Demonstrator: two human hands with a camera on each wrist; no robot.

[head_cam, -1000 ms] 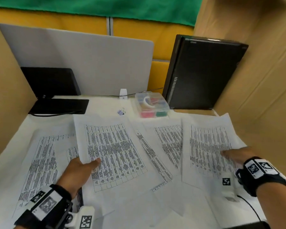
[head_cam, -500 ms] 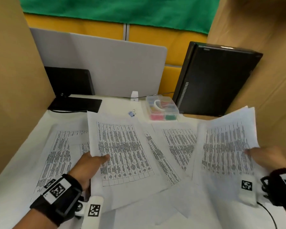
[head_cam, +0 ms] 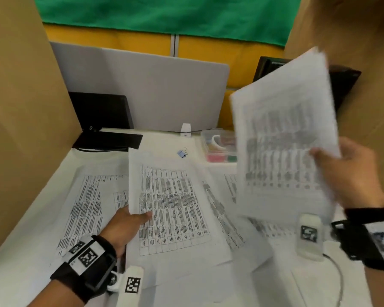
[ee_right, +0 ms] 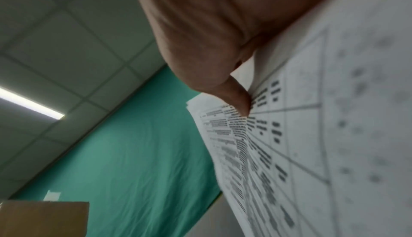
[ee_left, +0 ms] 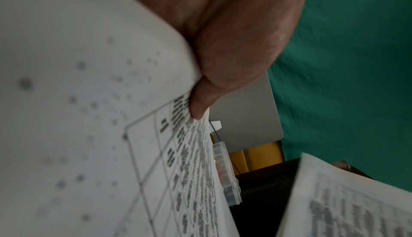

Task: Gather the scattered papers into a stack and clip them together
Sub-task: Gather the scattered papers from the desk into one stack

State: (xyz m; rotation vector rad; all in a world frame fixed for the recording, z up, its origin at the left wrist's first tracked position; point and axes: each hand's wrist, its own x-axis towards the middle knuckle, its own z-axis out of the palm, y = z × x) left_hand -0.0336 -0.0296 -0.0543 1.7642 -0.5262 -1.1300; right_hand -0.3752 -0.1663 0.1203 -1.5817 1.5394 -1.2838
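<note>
Printed sheets lie scattered over the white desk [head_cam: 20, 251]. My left hand [head_cam: 129, 222] pinches the left edge of the middle sheet [head_cam: 175, 209], thumb on top; the left wrist view shows the thumb [ee_left: 200, 103] pressed on that sheet [ee_left: 89, 117]. My right hand [head_cam: 346, 173] holds a few sheets [head_cam: 284, 138] lifted off the desk and tilted upright, blurred by motion; in the right wrist view its thumb [ee_right: 238, 99] clamps those sheets [ee_right: 312, 135]. More sheets lie at far left [head_cam: 87, 209] and beneath the raised ones [head_cam: 222, 209]. A small blue binder clip [head_cam: 182, 153] sits at the back of the desk.
A clear plastic box [head_cam: 217, 147] of coloured items stands behind the papers. A grey panel [head_cam: 142, 89], a black stand [head_cam: 102, 120] and a black monitor [head_cam: 344, 85] line the back. Cardboard walls [head_cam: 13, 107] close both sides. A cable [head_cam: 339, 280] runs at front right.
My right hand has lifted its sheets from flat on the desk up and to the right, tilting them upright. My left hand keeps its pinch on the middle sheet.
</note>
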